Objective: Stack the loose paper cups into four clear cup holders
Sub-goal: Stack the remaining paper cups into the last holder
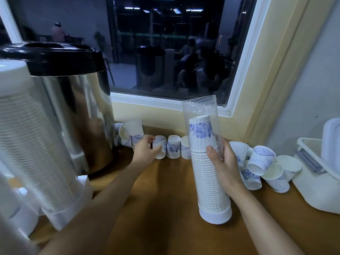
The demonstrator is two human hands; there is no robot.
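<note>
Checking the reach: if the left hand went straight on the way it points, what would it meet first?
The cup right at the left hand's fingertips. The thumb seems to overlap it, so they may already touch, but depth is unclear.

On the brown wooden counter [165, 208], the right hand [223, 162] grips an upright clear plastic cup holder [201, 110]; the left hand [144, 151] grasps a white-and-blue paper cup [161, 142].

Reaches the left arm toward the surface's back edge, left hand [145, 150] curled round a paper cup [161, 147]. Grips the clear cup holder [200, 107] at mid-height with the right hand [223, 162], thumb in front, forearm angled inward.
</note>
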